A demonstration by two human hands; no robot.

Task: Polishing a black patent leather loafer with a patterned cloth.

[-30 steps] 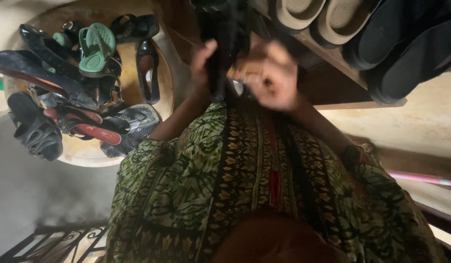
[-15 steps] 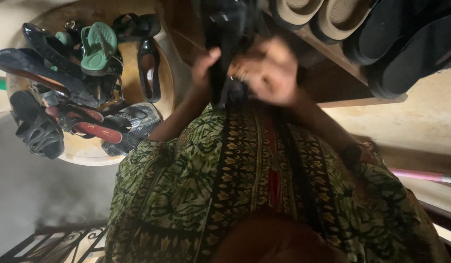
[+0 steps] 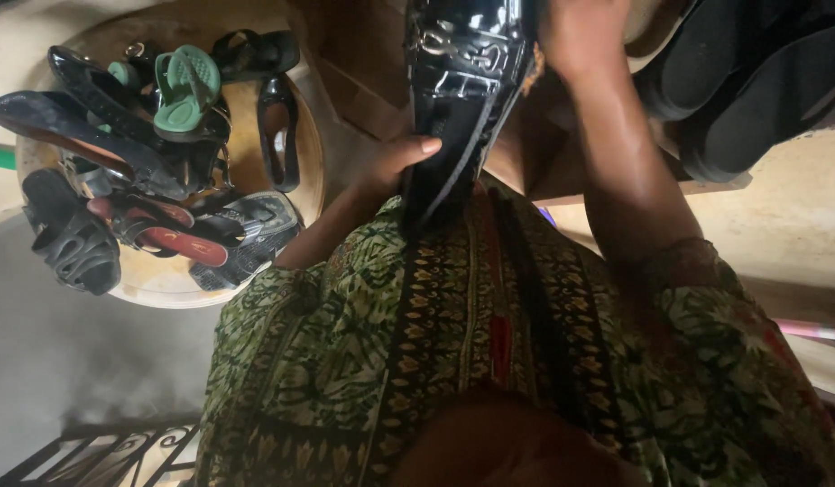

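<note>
A glossy black shoe (image 3: pixel 462 81) with a metal buckle on its front is held up in front of my chest, over my green patterned garment (image 3: pixel 417 334). My left hand (image 3: pixel 392 165) grips its lower end, thumb pressed along the shoe's edge. At the frame's top edge my right hand (image 3: pixel 580 36) holds the upper end of the shoe, and its forearm runs down to the right. The right hand's fingers are partly cut off by the frame.
At the left, a round wooden stand (image 3: pixel 165 280) carries a pile of several sandals and shoes, among them a green flip-flop (image 3: pixel 184 86). A wooden shelf (image 3: pixel 634 180) at the top right bears black slippers (image 3: pixel 751 81). An iron railing (image 3: pixel 101 451) sits lower left.
My hands were close together and blurred around the shoe. Now they have drawn apart: the right hand has gone up to the frame's top, and the shoe is raised and seen lengthwise.
</note>
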